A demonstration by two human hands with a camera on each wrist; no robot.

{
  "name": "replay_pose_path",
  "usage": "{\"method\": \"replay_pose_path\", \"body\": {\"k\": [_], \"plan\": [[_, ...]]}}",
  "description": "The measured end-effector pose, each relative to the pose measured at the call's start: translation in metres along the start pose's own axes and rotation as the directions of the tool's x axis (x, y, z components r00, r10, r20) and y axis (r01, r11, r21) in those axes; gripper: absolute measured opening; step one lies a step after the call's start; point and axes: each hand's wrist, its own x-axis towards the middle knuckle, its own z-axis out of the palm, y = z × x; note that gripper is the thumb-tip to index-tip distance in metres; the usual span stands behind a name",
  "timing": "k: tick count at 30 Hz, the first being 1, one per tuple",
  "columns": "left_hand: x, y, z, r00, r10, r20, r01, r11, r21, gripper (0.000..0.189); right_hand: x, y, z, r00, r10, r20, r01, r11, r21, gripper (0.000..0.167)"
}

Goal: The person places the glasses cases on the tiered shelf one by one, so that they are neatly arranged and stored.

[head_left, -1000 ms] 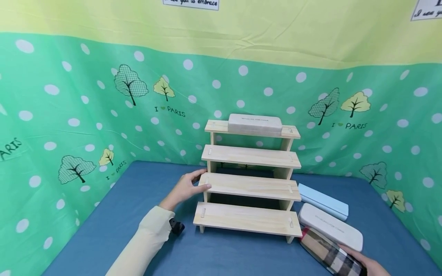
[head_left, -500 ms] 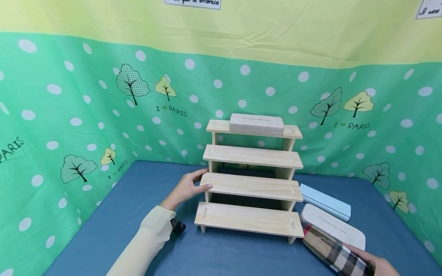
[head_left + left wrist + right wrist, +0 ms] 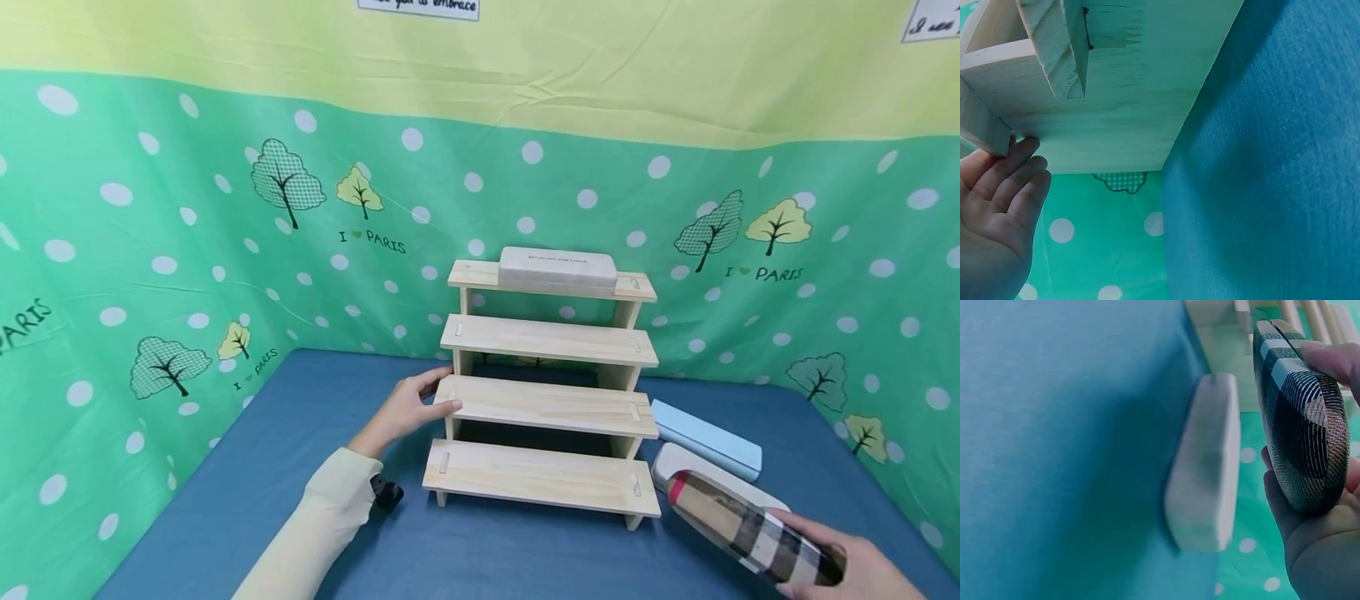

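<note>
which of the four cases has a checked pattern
The checked case in the right hand; the blue case, white case and grey case have no checks.

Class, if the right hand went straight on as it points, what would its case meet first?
Likely the right end of the lowest shelf on the wooden stand, ahead of the plaid case in the right hand; depth is unclear, so it might pass above.
</note>
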Motion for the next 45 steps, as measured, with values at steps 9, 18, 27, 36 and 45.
{"method": "replay_pose_path", "body": {"k": [9, 18, 27, 36, 45], "plan": [[-0.001, -0.001, 0.0, 1.0, 0.003, 0.011, -0.004, 1.0, 0.022, 0.07, -0.007, -0.031, -0.021, 0.992, -0.061, -0.107, 0.048, 0.992, -0.12, 0.081], [-0.001, -0.004, 0.001, 1.0, 0.002, -0.002, -0.002, 0.999, 0.032, 0.07, -0.001, -0.069, -0.035, 0.958, -0.211, -0.196, 0.194, 0.976, -0.103, 0.074], [0.0, -0.006, 0.003, 1.0, 0.005, -0.01, -0.005, 1.0, 0.015, 0.069, 0.019, -0.099, -0.04, 0.905, -0.36, -0.226, 0.348, 0.933, -0.095, 0.071], [-0.003, -0.003, 0.003, 1.0, 0.015, -0.007, -0.015, 1.0, 0.023, 0.069, 0.041, -0.132, -0.04, 0.859, -0.44, -0.26, 0.43, 0.897, -0.096, 0.071], [-0.002, -0.001, 0.002, 1.0, 0.006, -0.013, -0.006, 1.0, 0.019, 0.068, 0.066, -0.159, -0.041, 0.824, -0.519, -0.226, 0.53, 0.848, -0.012, 0.07]]}}
